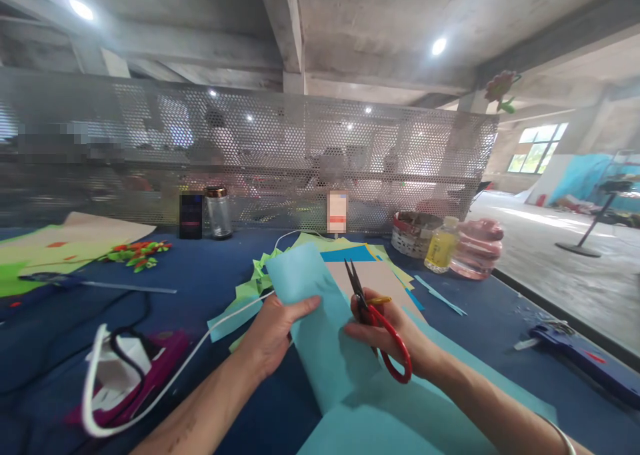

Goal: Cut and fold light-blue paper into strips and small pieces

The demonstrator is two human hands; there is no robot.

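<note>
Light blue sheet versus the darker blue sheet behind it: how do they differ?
The light blue sheet is pale turquoise, the darker blue sheet deeper blue. The light one is lifted in the left hand; the darker lies flat beyond the scissors in the right hand. The light one shows large; the darker hides mostly under other sheets. Both are paper.

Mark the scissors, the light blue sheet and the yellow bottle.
scissors (387, 327), head view, on the red handle.
light blue sheet (325, 355), head view, on the bare middle of the paper.
yellow bottle (440, 250), head view, on its body.
</note>
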